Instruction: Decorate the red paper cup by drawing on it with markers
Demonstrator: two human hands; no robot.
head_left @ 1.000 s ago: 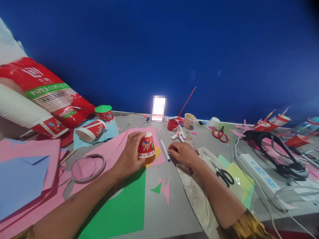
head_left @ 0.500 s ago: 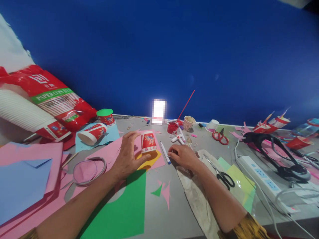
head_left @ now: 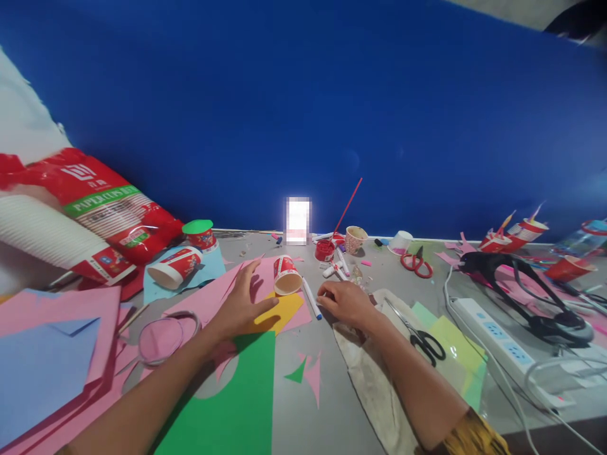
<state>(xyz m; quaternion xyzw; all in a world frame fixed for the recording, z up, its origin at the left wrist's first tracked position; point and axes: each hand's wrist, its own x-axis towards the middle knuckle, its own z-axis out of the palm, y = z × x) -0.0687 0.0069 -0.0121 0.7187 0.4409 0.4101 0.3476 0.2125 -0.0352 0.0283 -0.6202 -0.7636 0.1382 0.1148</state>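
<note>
My left hand (head_left: 244, 303) is open, thumb and fingers spread, above the pink paper (head_left: 202, 294) and the corner of a yellow paper (head_left: 290, 311). Just right of its fingers, a red printed paper cup (head_left: 286, 268) lies on its side, its open mouth towards me; the hand is apart from it. My right hand (head_left: 344, 304) rests with curled fingers by a beige cloth (head_left: 363, 379). Its palm is hidden, so I cannot see whether anything is inside. Left of those fingers lies a white marker with a blue tip (head_left: 312, 298).
Green paper (head_left: 237, 398) lies in front. On the left are blue paper (head_left: 47, 373), a bag of paper cups (head_left: 109, 202) and another fallen cup (head_left: 175, 266). Black-handled scissors (head_left: 427, 346), red scissors (head_left: 417, 263), a paint pot (head_left: 325, 251) and a power strip (head_left: 497, 338) are to the right.
The red cup stood mouth down between my left thumb and fingers; now it has tipped onto its side. My left hand is clear of it. The right hand has barely moved.
</note>
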